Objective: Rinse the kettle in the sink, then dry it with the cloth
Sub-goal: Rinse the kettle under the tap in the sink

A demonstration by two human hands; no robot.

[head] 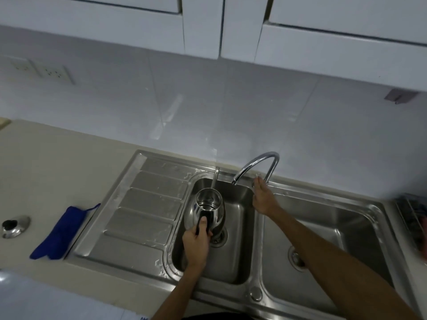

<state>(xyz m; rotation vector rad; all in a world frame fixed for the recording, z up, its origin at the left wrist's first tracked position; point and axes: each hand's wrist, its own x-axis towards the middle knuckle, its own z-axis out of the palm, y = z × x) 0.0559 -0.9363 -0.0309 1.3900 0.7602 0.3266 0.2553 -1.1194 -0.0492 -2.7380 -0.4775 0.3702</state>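
Note:
A shiny steel kettle (208, 210) with its lid off hangs over the left sink basin (233, 257). My left hand (196, 244) grips its black handle. Water stands inside the kettle. The curved chrome faucet (258, 163) arches over the basin, its spout just right of the kettle's opening. My right hand (262, 199) reaches to the faucet's base, fingers on the tap handle (256, 176). A folded blue cloth (61, 234) lies on the beige counter, left of the drainboard.
The steel drainboard (147, 209) lies left of the basin, a second basin (323, 245) to the right. A round steel kettle lid (15, 226) rests at the counter's far left. A dish rack (413, 222) sits at the right edge. White cabinets hang overhead.

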